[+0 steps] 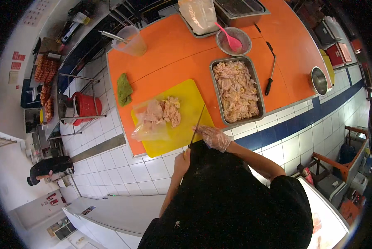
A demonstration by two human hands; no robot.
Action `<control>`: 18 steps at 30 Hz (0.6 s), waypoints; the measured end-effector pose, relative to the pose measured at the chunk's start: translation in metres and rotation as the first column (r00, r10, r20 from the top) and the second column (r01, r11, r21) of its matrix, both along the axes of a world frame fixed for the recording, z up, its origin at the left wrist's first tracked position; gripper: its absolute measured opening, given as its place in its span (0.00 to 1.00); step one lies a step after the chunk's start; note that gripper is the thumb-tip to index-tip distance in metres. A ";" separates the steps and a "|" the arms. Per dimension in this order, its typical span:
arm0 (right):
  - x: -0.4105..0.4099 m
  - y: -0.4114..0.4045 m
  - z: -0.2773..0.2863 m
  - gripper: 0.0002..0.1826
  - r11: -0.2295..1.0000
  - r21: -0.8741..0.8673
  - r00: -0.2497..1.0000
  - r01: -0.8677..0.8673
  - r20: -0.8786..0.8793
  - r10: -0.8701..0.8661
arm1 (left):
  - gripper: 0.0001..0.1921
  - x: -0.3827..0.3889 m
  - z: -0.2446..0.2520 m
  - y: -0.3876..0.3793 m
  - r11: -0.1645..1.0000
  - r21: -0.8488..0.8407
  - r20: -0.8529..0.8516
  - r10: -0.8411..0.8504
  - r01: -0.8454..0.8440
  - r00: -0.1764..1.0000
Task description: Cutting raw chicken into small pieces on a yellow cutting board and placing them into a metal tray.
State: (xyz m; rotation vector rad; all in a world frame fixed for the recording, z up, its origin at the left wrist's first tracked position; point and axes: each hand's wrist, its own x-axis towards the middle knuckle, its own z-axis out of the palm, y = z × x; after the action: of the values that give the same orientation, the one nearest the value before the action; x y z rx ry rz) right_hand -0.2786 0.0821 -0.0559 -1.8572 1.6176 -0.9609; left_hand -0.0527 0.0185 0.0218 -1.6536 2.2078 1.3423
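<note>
My left hand (182,162), bare, is closed around the handle of a long knife (197,124), whose blade points away over the near right part of a yellow cutting board (186,93). My right hand (215,137), in a clear plastic glove, is beside the blade with its fingertips close to it; whether they hold anything cannot be told. Raw chicken pieces (172,112) lie on the board's left half, partly on a clear plastic bag (148,132). To the right of the board, a metal tray (216,93) is full of cut raw chicken.
A green cloth (124,89) lies left of the board. Farther back stand a plastic jug (134,42) with a utensil and a bowl (246,39) with a pink spoon. Right of the tray are a black-handled tool (269,85) and a metal bowl (319,81). Another person (50,166) stands far left.
</note>
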 end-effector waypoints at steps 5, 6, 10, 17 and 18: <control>0.002 -0.020 0.023 0.28 0.994 -0.110 0.999 0.010 0.048 -0.004 | 0.24 0.010 -0.032 -0.010 0.973 -0.078 -0.103 0.208 -0.216 0.973; -0.002 -0.019 0.037 0.28 0.993 -0.115 0.998 0.020 -0.048 -0.026 | 0.23 0.011 -0.032 -0.007 0.970 -0.012 -0.096 0.242 -0.244 0.966; -0.002 -0.017 0.027 0.28 0.985 -0.155 0.981 0.078 -0.163 -0.103 | 0.23 0.004 -0.020 0.004 0.999 -0.018 -0.057 0.036 -0.037 0.998; 0.000 -0.027 0.010 0.28 0.990 -0.123 0.959 0.070 -0.266 -0.101 | 0.24 0.005 -0.030 -0.010 0.988 -0.097 -0.095 0.111 -0.120 0.989; -0.001 -0.030 0.015 0.28 0.990 -0.120 0.965 0.074 -0.241 -0.102 | 0.24 0.003 -0.027 -0.009 0.988 -0.096 -0.094 0.109 -0.118 0.990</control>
State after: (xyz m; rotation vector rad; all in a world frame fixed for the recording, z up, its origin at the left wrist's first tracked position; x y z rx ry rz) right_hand -0.2798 0.0526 -0.0407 -2.0629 1.8395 -0.9000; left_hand -0.0497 0.0098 -0.0056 -1.8145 2.2994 1.3772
